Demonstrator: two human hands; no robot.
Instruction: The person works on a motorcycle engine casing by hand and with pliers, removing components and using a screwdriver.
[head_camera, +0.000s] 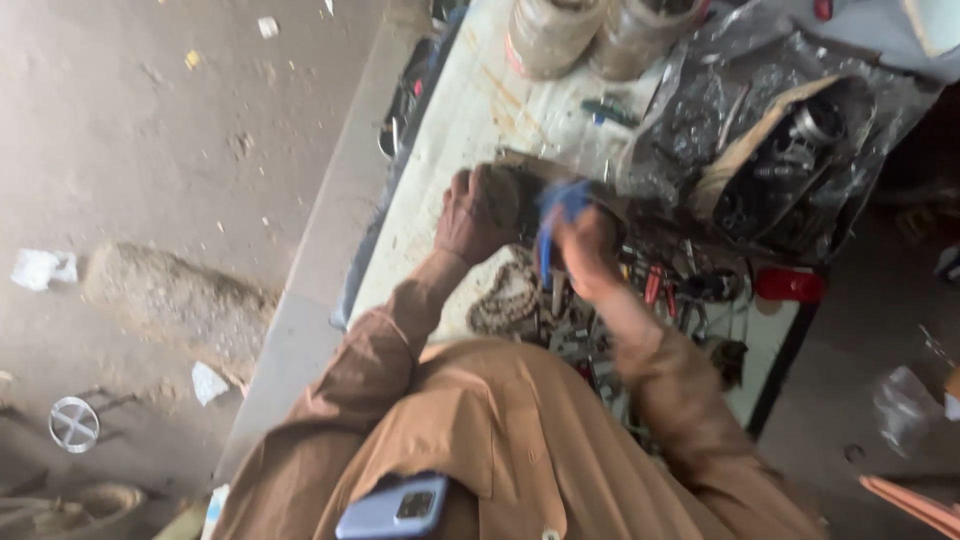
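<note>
Dusty concrete floor (150, 150) fills the left of the frame, and a pale, stained workbench (450, 130) runs up the middle, crowded toward the right.

At the centre of the picture the person's left hand (478, 212) lies closed over a dark, greasy metal part (520, 195), pressing it against the bench, seemingly to keep it from shifting. Just to the right, the right hand (585, 250) is curled around a blue-handled tool (552, 225) whose handle points down the frame; the motion blur hides how tightly the fingers close and where the tool's tip meets the part.

Directly below the hands lies a coiled chain (505, 300) beside a heap of small loose tools and bits (580, 335), some with red grips, all within easy reach. Further out, at upper right, an opened engine casing (790, 160) rests on crumpled plastic sheeting (700, 90), probably to catch oil. Two round tubs (590, 35) stand at the bench's far end, top centre. A red cap-like object (790, 285) sits at the right edge of the bench.

At the bottom, a blue phone (395, 508) pokes out of the brown tunic's pocket.
</note>
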